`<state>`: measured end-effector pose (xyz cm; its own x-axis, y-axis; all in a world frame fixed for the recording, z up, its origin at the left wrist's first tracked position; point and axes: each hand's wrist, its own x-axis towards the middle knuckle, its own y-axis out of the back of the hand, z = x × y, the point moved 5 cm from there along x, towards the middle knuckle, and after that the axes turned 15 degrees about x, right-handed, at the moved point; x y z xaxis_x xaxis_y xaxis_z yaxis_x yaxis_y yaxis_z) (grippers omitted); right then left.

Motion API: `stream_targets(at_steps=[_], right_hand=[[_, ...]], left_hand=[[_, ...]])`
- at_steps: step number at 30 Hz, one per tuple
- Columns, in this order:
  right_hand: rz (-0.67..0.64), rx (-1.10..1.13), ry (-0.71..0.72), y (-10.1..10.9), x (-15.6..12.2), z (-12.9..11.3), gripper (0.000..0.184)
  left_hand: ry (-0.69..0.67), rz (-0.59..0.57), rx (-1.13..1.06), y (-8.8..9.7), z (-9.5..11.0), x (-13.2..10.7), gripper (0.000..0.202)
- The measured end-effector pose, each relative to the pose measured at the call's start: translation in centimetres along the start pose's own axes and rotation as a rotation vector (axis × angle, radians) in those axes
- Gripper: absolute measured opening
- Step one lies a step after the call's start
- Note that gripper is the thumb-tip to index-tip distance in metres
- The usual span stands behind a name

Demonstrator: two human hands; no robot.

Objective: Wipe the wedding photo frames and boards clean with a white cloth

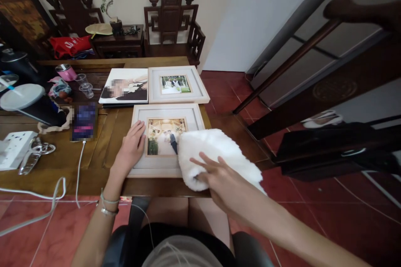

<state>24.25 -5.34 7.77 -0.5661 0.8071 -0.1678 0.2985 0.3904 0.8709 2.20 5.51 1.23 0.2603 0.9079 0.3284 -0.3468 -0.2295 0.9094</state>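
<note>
A light wooden picture frame [136, 167] with a wedding photo [161, 135] behind a pale mat lies flat near the table's front edge. Across its left border rests my left hand [132, 144], fingers stretched out and lying flat. My right hand [217, 175] grips a fluffy white cloth [209, 144], with some fingers spread over its top. The cloth covers the frame's lower right part and hangs past the table's right edge. Behind are a second framed photo [200, 87] and a white-edged album or photo panel [109, 79], side by side.
On the wooden table [106, 150] at left are a phone [84, 122] on a white cable, a power strip [14, 148], a clear hair claw [33, 156], a dark tumbler [37, 110] and a pink cup [66, 72]. A dark wooden chair [172, 8] stands behind. Dark wooden furniture [313, 96] is at right.
</note>
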Motion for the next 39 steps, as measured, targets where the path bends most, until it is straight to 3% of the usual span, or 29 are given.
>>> stream_targets(at_steps=[4, 8, 11, 13, 17, 19, 23, 27, 29, 31, 34, 39], right_hand=[[-0.093, 0.055, 0.062, -0.1, 2.9, -5.1, 0.037], [-0.062, 0.019, 0.153, -3.3, 6.2, -7.1, 0.032], [0.039, -0.018, 0.177, -5.5, 5.8, -5.1, 0.029], [0.056, -0.028, 0.132, -5.5, 4.1, -2.6, 0.029], [0.019, -0.038, 0.012, -1.4, 0.6, 1.5, 0.044], [0.029, -0.044, -0.009, 1.5, 0.6, 2.7, 0.048], [0.231, -0.131, 0.044, 5.7, 5.0, 3.9, 0.057], [0.186, -0.291, 0.078, 4.5, 10.9, 4.8, 0.051], [0.159, -0.333, 0.059, 3.0, 12.1, 4.8, 0.043], [0.146, -0.337, 0.060, 1.6, 11.4, 4.0, 0.037], [0.088, -0.290, 0.101, 0.1, 7.8, 1.9, 0.033], [-0.027, -0.163, 0.208, -0.3, 1.5, -2.3, 0.038]], left_hand=[[-0.050, 0.032, 0.008, 0.4, -0.1, 0.2, 0.039], [-0.084, 0.027, 0.011, 0.5, -0.3, 0.2, 0.041], [-0.075, 0.030, 0.010, 0.2, -0.4, 0.0, 0.040], [-0.056, 0.038, 0.005, 0.0, -0.4, 0.0, 0.039], [-0.043, 0.013, -0.001, -0.3, -0.1, -0.1, 0.040], [-0.024, -0.008, -0.002, -0.3, -0.1, -0.2, 0.040], [-0.015, -0.018, -0.023, 0.0, 0.2, -0.4, 0.041], [-0.017, 0.008, -0.036, 0.3, 0.3, -0.5, 0.041], [-0.020, 0.018, -0.035, 0.4, 0.2, -0.4, 0.040], [-0.020, 0.026, -0.032, 0.3, 0.2, -0.4, 0.040], [-0.013, 0.031, -0.025, 0.3, 0.2, -0.4, 0.040], [-0.004, 0.015, -0.011, 0.1, 0.2, -0.3, 0.040]])
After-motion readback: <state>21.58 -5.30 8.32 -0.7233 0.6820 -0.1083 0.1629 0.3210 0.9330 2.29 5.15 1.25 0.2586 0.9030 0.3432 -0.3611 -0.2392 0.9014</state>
